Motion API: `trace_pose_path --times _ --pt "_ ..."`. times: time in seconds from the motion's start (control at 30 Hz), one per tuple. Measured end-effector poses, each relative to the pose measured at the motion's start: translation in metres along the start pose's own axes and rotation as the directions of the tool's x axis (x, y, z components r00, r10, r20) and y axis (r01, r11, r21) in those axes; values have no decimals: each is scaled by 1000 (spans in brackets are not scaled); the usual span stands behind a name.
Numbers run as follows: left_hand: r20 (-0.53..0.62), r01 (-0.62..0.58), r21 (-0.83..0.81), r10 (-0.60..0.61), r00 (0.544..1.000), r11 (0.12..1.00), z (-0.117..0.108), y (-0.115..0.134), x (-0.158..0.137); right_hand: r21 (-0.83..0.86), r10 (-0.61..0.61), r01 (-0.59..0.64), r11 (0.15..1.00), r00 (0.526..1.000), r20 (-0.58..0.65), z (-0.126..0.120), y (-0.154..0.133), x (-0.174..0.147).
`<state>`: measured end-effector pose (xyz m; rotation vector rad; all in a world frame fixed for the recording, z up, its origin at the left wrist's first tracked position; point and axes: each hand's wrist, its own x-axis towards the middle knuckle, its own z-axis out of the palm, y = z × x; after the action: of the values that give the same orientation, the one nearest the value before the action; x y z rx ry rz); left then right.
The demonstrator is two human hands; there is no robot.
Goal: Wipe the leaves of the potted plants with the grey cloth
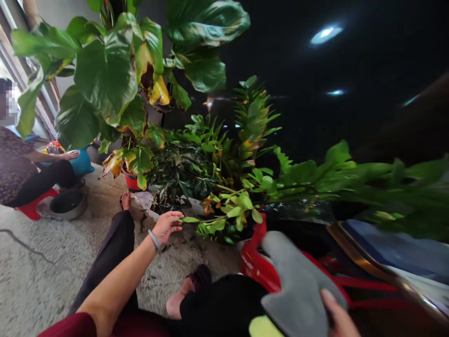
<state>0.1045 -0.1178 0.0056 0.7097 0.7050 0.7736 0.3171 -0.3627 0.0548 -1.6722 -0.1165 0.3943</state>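
My left hand point(167, 228), with a bracelet at the wrist, reaches forward with its thumb and fingers closed at the tip of a green leaf point(191, 219). This leaf ends a low branch of a potted plant, whose leafy stem point(240, 208) runs to the right. At the lower right, my right hand point(339, 314) is partly cut off by the frame edge. It grips a flat grey piece point(298, 276) with a curved outline, perhaps cloth; its kind is unclear. A yellow-green piece point(264, 327) shows below the grey one.
A red plastic object point(257, 262) stands beside the plants. Big-leaved plants point(107, 77) and a red pot point(132, 180) are ahead. At the left, a person point(17, 164) sits on a red stool point(33, 208) by a grey basin point(68, 204). A dark reflective surface rises behind.
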Motion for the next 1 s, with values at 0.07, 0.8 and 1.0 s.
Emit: trace_pose_path --times 0.07,0.8,1.0 --pt "21 -11 8 11 1000 1000 4 0 -3 143 73 -56 988 991 -114 24 -24 22" --pt "16 -108 -77 109 994 991 1 8 0 -191 -184 303 934 862 472 122 -25 -28" --pt "-406 -315 202 372 835 927 -22 22 12 -188 -33 241 952 692 722 84 -24 -71"
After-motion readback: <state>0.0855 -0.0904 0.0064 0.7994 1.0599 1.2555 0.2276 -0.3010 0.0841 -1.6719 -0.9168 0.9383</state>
